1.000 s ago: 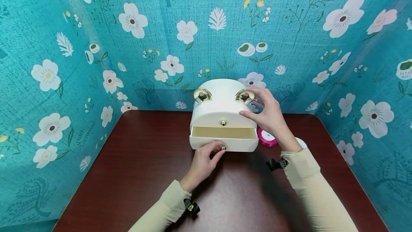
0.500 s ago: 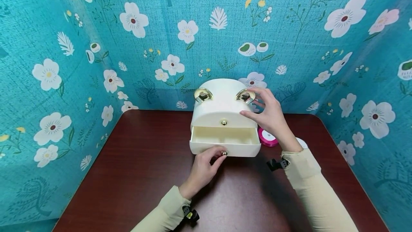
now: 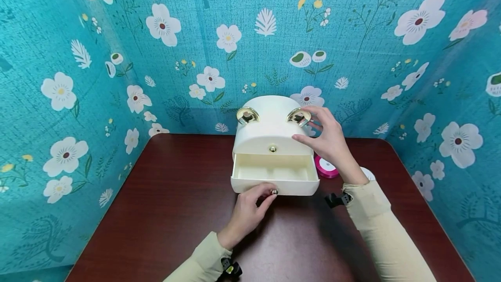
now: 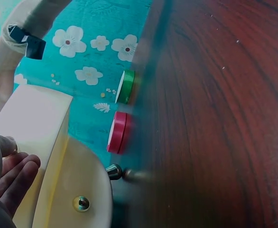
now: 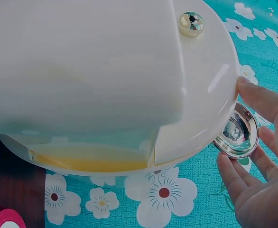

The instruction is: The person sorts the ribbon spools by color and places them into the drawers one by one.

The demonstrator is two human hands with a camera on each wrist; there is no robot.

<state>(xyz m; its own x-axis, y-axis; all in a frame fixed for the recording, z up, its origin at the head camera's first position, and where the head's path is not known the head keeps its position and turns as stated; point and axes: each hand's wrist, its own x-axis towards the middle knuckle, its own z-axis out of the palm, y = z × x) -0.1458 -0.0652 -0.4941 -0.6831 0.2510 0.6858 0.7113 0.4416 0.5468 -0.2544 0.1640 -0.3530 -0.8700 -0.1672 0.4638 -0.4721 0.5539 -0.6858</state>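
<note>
A cream-white drawer box (image 3: 270,119) with a rounded top and two shiny gold ears (image 3: 247,115) stands toward the table's back. Its lower drawer (image 3: 295,187) is pulled well out, and the inside looks bare. My left hand (image 3: 246,212) pinches the small gold knob (image 3: 274,192) of that drawer between thumb and fingers. At the box's right side, my right hand (image 3: 326,136) holds it, thumb on the front edge and fingers round the gold ear (image 5: 238,130). A second gold knob (image 3: 272,149) shows on the upper drawer.
To the right of the box lies a pink ribbon spool (image 3: 325,167). A green ribbon spool (image 4: 125,87) lies beyond it, partly covered by the right wrist in the head view. Blue floral cloth (image 3: 188,55) hangs behind the dark wooden table (image 3: 172,186) and at both sides.
My left hand has moved toward the person, drawing the lower drawer further out and showing more of its inside. The right hand has stayed at the box's right ear.
</note>
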